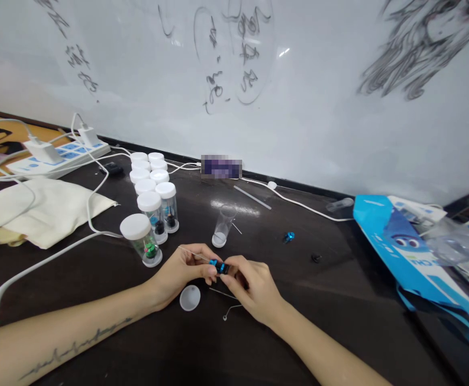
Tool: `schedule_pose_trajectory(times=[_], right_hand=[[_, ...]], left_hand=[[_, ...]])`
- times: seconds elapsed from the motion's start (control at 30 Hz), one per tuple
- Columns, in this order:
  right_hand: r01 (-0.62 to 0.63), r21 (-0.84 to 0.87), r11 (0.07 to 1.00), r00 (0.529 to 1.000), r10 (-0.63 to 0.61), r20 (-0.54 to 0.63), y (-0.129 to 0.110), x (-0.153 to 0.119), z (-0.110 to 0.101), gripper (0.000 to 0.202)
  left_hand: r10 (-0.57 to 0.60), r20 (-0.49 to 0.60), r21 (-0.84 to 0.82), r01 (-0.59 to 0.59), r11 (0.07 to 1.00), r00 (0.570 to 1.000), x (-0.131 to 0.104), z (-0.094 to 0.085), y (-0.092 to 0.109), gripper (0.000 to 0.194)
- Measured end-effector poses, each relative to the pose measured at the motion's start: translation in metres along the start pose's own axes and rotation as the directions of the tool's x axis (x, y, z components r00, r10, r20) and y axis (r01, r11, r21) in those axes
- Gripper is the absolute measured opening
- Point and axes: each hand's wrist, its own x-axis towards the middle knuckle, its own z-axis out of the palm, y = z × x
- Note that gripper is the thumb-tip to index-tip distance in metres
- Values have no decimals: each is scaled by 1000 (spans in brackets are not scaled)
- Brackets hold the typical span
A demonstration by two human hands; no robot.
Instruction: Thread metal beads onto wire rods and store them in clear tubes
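Observation:
My left hand (190, 271) and my right hand (254, 287) are both closed, their fingertips pinching a small blue-and-black cylindrical part (219, 266) between them. A thin metal rod (196, 253) runs from that part across my left fingers. Just beyond my hands, a clear jar (225, 222) with a white end leans or lies on the table; I cannot tell which. A round white lid (190, 298) rests below my left hand. Near my right hand lie a straight thin rod (221, 292) and a bent wire (229, 310) with a small looped end.
Several white-lidded clear jars (149, 201) stand at left, holding small coloured parts. A blue part (288, 237) and a black part (315, 258) lie to the right, before a blue bag (395, 246). White cables, a power strip (63, 158) and a cream cloth (43, 209) occupy the left side.

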Motion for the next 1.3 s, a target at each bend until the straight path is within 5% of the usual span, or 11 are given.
schedule_pose_trajectory(times=[1.3], right_hand=[[-6, 34, 999, 999, 5, 45, -1, 2, -3, 15]], left_hand=[[4, 21, 19, -5, 1000, 1000, 0, -3, -2, 18]])
